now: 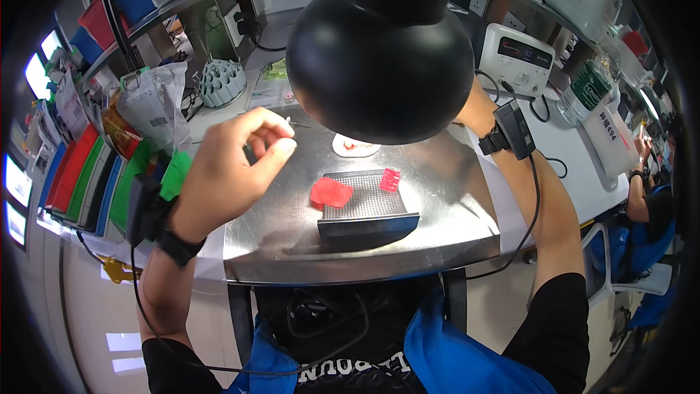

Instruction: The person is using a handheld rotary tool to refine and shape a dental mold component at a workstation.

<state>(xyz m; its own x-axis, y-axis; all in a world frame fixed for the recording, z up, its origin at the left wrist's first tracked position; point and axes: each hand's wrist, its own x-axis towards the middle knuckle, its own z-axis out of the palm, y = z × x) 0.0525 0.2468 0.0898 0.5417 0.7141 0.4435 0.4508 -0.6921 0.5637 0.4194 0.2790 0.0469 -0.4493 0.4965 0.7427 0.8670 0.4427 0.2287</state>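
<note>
From my seat I see the left hand (233, 168) raised over the metal table (292, 233), thumb and forefinger pinched on a thin needle (297, 125) (barely visible) pointing toward 3 o'clock. The right hand is hidden behind the black lamp head (379, 58); its fingers I cannot tell. At 4 o'clock from the left hand lies a red piece (332, 192) against a mesh tray (364, 201).

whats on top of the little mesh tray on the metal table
Two red pieces lie on the mesh tray: a larger red piece hanging over its left edge and a small red square at its back right corner. Whatever is beneath the larger piece is covered.
</note>
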